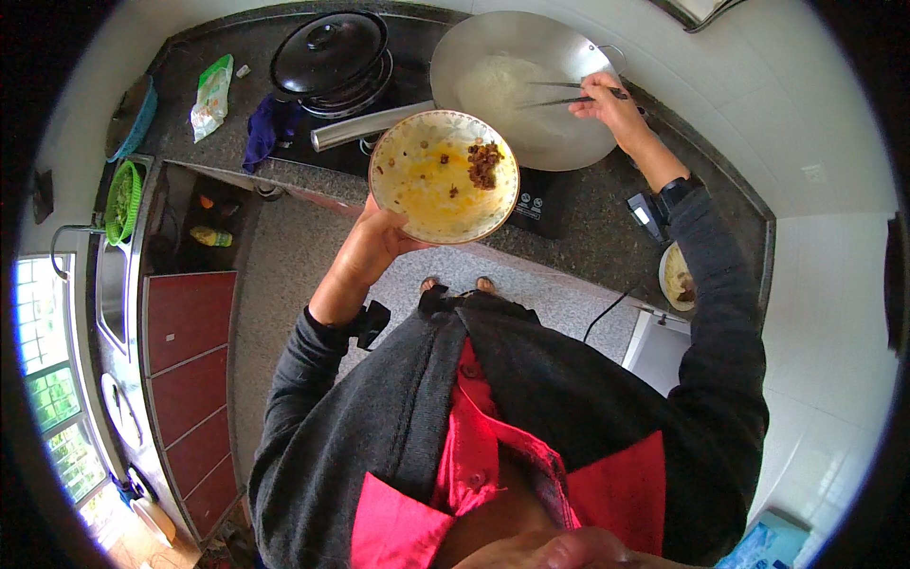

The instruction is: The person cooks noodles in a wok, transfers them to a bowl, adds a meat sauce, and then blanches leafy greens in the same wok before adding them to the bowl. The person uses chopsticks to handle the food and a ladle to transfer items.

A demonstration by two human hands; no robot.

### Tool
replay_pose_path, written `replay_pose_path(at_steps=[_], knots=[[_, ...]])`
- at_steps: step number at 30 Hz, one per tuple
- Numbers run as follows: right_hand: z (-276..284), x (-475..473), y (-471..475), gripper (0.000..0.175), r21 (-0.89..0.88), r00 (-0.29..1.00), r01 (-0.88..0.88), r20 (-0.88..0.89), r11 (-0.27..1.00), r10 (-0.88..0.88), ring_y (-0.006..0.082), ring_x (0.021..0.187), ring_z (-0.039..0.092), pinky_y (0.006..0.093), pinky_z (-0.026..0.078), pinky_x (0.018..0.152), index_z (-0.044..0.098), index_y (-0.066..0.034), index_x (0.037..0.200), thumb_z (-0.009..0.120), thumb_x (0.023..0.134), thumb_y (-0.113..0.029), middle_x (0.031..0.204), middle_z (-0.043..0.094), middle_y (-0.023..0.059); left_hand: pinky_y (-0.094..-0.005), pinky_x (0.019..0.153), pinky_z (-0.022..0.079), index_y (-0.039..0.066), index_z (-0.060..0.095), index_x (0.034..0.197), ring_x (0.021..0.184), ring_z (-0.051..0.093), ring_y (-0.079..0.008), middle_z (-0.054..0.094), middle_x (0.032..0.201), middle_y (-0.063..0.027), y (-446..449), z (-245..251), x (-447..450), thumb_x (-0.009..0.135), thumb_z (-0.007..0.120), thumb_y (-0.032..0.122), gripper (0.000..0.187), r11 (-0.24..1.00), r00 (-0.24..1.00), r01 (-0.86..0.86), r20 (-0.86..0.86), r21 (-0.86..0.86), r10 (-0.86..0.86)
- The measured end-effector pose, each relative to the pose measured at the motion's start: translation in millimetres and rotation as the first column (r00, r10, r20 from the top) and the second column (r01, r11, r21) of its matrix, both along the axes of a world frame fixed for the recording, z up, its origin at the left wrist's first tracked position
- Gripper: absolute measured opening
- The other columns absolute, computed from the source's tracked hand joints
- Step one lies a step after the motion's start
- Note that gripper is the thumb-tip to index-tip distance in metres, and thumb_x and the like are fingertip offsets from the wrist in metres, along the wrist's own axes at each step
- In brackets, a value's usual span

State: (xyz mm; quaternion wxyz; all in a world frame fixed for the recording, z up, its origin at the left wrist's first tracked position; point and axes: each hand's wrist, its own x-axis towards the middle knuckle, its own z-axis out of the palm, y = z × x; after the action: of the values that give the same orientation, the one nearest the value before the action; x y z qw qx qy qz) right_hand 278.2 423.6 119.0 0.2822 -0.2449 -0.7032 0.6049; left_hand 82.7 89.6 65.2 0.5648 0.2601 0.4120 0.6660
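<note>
My left hand (380, 238) grips the near left rim of a patterned bowl (419, 206), held up in front of the counter edge. Inside the bowl lie a dark brown clump of food (485, 166), a few small bits and a yellow, oily film. My right hand (604, 107) holds a pair of dark chopsticks (558, 101), their tips over a large metal wok (455, 64). Pale, cloudy liquid (498, 82) covers the wok's bottom. The wok's metal handle (373, 126) points left, its inner end near the bowl.
A black lidded pot (330, 53) stands left of the wok. Beside it lie a purple cloth (263, 135) and a plastic packet (213, 99). A green basket (124, 203) sits by the sink (112, 291). At right are a dish of food (675, 277) and a dark device (645, 215).
</note>
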Motion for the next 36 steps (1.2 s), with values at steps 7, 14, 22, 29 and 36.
replay_pose_path(at_steps=[7, 14, 22, 29, 36], knots=[[-16, -10, 29, 0.025, 0.032, 0.978, 0.121, 0.168, 0.992, -0.124, 0.0207, 0.074, 0.059, 0.0280, 0.047, 0.067, 0.046, -0.0014, 0.103, 0.047, 0.085, -0.019, 0.096, 0.049, 0.0088, -0.0394, 0.076, 0.051, 0.013, 0.009, 0.135, 0.104, 0.052, -0.0299, 0.037, 0.129, -0.0141, 0, 3, 6, 0.073, 0.041, 0.010, 0.070, 1.000, 1.000, 0.005, -0.006, 0.011, -0.005], [-56, -31, 67, 0.042, -0.366, 0.909, 0.388, 0.001, 0.846, -0.417, 0.0260, 0.078, 0.057, 0.0322, 0.050, 0.068, 0.042, 0.0037, 0.101, 0.040, 0.090, -0.037, 0.089, 0.047, 0.0133, -0.0405, 0.079, 0.050, 0.012, 0.015, 0.135, 0.109, 0.049, -0.0285, 0.037, 0.130, -0.0118, -11, 8, 13, 0.076, 0.048, 0.019, 0.068, 0.998, 0.999, -0.051, -0.003, -0.038, 0.051], [-77, -54, 66, 0.045, -0.731, 0.823, 0.351, -0.056, 0.584, -0.565, 0.0332, 0.072, 0.055, 0.0404, 0.054, 0.062, 0.038, 0.0036, 0.099, 0.030, 0.092, -0.040, 0.090, 0.046, 0.0240, -0.0412, 0.079, 0.050, 0.012, 0.008, 0.135, 0.106, 0.050, -0.0316, 0.036, 0.129, -0.0151, -9, 10, 20, 0.071, 0.040, 0.008, 0.072, 0.997, 0.997, -0.066, 0.025, -0.031, 0.066], [-89, -49, 58, 0.039, -0.872, 0.754, 0.229, -0.121, 0.432, -0.645, 0.0328, 0.077, 0.054, 0.0403, 0.053, 0.064, 0.036, 0.0011, 0.102, 0.029, 0.093, -0.036, 0.094, 0.047, 0.0242, -0.0386, 0.077, 0.050, 0.013, 0.008, 0.135, 0.105, 0.052, -0.0303, 0.038, 0.127, -0.0145, -5, 10, 14, 0.070, 0.042, 0.010, 0.074, 1.000, 1.000, 0.009, -0.009, -0.016, -0.009], [-80, -53, 46, 0.021, -0.922, 0.687, 0.081, -0.223, 0.379, -0.691, 0.0310, 0.074, 0.054, 0.0394, 0.053, 0.060, 0.037, -0.0023, 0.096, 0.032, 0.091, -0.022, 0.091, 0.049, 0.0203, -0.0373, 0.075, 0.051, 0.012, 0.010, 0.134, 0.104, 0.052, -0.0296, 0.039, 0.127, -0.0140, 1, 5, 4, 0.069, 0.043, 0.011, 0.073, 0.999, 0.999, 0.048, -0.021, -0.027, -0.048]])
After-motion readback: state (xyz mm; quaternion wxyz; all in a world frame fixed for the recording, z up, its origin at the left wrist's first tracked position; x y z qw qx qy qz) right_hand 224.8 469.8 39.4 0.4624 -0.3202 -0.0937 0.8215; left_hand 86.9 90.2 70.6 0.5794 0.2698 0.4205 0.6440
